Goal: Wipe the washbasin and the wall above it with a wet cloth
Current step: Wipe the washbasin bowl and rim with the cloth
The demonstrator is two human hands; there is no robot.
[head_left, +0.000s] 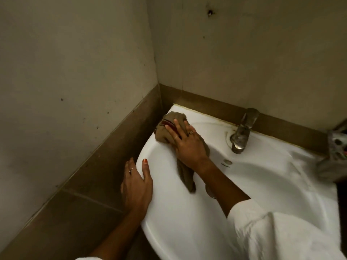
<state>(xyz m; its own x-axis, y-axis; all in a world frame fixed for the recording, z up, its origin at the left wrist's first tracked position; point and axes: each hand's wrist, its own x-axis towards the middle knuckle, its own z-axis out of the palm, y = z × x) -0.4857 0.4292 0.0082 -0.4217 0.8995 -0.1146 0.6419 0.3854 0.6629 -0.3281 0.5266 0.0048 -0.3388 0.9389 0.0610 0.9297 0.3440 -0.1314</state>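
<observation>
A white washbasin [187,218] is fixed in the corner of two pale walls. My right hand [187,145] lies flat on a brown cloth [169,119] and presses it on the basin's back-left rim. One end of the cloth hangs down into the bowl under my wrist. My left hand [138,184] grips the basin's left edge, thumb on top of the rim and fingers down the outside. The wall above the basin [253,53] is cream with dark spots and a small hole near the top.
A dull metal tap [242,132] stands at the back middle of the basin. A blurred metal object [334,152] sits at the right edge. A brown tile band [105,151] runs along both walls at basin height. The drain [210,191] is partly hidden by my forearm.
</observation>
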